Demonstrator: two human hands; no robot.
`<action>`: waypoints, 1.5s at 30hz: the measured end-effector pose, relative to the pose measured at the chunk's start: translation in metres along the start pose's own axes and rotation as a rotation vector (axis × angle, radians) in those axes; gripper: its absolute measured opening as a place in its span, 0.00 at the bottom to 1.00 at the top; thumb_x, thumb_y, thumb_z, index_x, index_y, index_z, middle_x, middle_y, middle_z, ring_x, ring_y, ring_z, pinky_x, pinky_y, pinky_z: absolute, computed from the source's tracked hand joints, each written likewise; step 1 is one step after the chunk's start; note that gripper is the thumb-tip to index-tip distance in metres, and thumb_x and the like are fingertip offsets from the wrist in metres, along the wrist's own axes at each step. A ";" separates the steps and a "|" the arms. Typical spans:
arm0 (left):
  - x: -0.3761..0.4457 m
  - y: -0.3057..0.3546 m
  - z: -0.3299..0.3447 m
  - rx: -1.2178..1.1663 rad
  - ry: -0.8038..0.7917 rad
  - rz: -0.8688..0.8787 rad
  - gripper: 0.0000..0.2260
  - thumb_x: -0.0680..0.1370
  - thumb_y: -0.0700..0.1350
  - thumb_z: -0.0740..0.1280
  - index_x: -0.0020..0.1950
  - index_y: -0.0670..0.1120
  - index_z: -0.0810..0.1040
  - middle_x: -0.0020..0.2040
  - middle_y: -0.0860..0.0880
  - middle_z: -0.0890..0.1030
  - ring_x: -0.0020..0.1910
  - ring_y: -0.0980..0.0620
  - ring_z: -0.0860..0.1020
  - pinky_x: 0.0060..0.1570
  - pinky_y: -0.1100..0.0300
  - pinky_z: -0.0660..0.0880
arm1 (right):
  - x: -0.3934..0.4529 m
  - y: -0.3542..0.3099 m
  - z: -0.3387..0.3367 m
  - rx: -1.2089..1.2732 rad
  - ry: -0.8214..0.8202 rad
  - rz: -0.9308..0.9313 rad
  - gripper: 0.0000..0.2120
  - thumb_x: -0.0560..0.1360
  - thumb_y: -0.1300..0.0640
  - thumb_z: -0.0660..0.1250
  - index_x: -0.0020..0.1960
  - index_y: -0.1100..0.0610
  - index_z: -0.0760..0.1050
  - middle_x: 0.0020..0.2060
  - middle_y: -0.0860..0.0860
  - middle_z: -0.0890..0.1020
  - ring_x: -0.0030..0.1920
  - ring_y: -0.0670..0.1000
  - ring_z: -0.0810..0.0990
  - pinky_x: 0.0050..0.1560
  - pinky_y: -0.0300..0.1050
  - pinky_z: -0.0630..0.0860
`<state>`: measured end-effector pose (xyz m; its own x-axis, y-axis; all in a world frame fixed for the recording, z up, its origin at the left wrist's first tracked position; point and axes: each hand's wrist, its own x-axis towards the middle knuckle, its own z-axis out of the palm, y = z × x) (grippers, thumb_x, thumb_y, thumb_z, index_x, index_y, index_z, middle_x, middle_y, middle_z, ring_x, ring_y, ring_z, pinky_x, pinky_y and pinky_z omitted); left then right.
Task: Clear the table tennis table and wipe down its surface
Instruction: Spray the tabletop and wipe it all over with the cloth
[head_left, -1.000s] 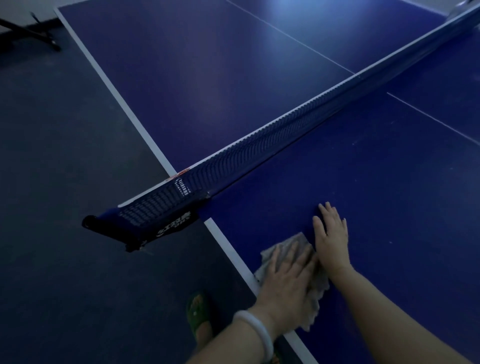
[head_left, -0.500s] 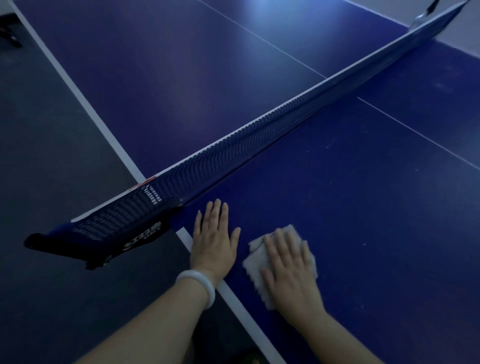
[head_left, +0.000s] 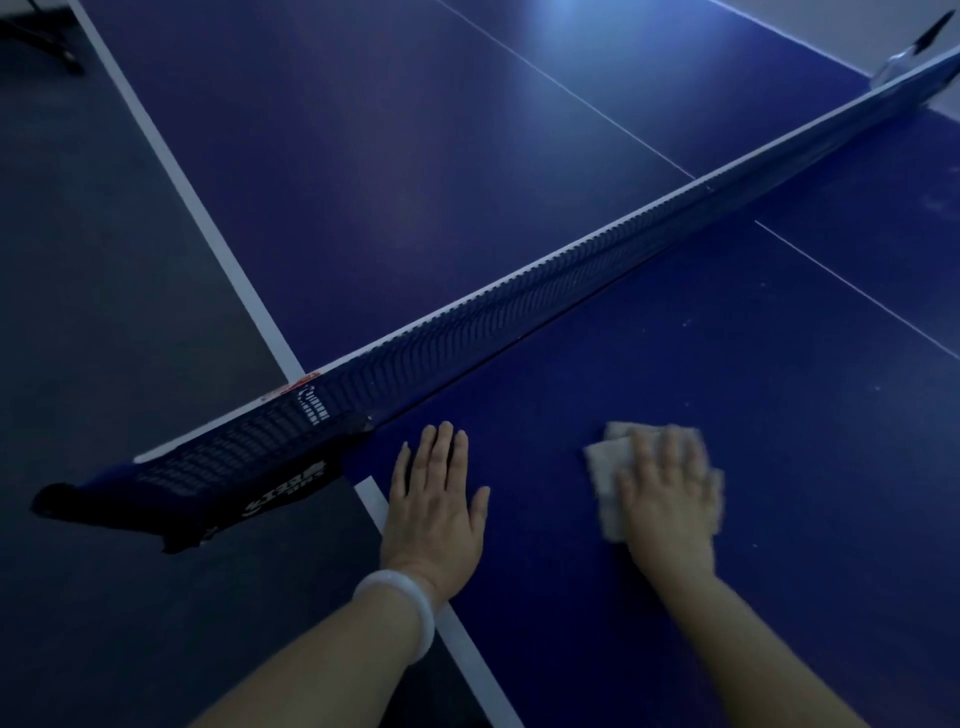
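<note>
So the right hand is flat on a pale cloth, fingers spread and straight, pressing it down onto the blue bench rather than bunching it up. It's a bit blurry, so I'd guess it's mid-stroke. The left hand is also flat and holding nothing, palm down right at the near-left corner by the net, partly over the white edge line. It looks like it's just bracing. There's a pale bangle on that wrist.

Step-wise this looks like the wiping part; I can't see anything loose lying on the visible bench, so clearing seems done here, at least. The cloth sits on the near half, a little right of the left hand and close to the net.

Next move, I reckon: push the cloth right and along the net line, keeping the palm flat so it doesn't ride up.

Room-wise there's loads of open blue surface to the right and toward the white centre line. The tight spots are the net running diagonally just beyond the fingers and its clamp sticking out past the left edge, over dark floor. The far half is a reach over the net, probably easier by walking round. Something small sits by the far net post, too dim to tell what.
</note>
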<state>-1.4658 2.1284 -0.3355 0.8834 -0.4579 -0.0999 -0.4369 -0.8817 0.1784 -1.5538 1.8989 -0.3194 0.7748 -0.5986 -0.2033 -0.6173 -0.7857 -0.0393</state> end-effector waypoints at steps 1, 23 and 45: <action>0.000 0.000 -0.001 -0.004 -0.001 0.000 0.31 0.79 0.59 0.33 0.79 0.46 0.42 0.80 0.47 0.43 0.79 0.50 0.40 0.77 0.48 0.39 | 0.006 0.008 -0.006 0.051 -0.036 0.141 0.30 0.83 0.45 0.44 0.80 0.51 0.35 0.79 0.57 0.38 0.78 0.60 0.35 0.76 0.64 0.44; 0.001 0.001 -0.006 -0.050 -0.040 -0.004 0.30 0.81 0.57 0.43 0.79 0.42 0.53 0.79 0.44 0.53 0.79 0.47 0.51 0.73 0.45 0.48 | 0.033 -0.079 0.001 0.082 0.034 -0.264 0.27 0.82 0.50 0.50 0.80 0.51 0.48 0.79 0.53 0.49 0.79 0.55 0.41 0.73 0.69 0.35; -0.001 0.002 -0.008 -0.018 -0.023 0.010 0.30 0.81 0.57 0.39 0.79 0.43 0.51 0.80 0.44 0.51 0.79 0.48 0.49 0.76 0.46 0.44 | 0.052 -0.027 0.001 -0.074 -0.053 -0.347 0.28 0.83 0.44 0.40 0.80 0.52 0.44 0.80 0.52 0.41 0.78 0.55 0.33 0.76 0.64 0.36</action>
<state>-1.4662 2.1276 -0.3274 0.8748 -0.4692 -0.1209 -0.4422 -0.8751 0.1968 -1.4973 1.8889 -0.3303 0.9272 -0.2870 -0.2406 -0.3058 -0.9511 -0.0439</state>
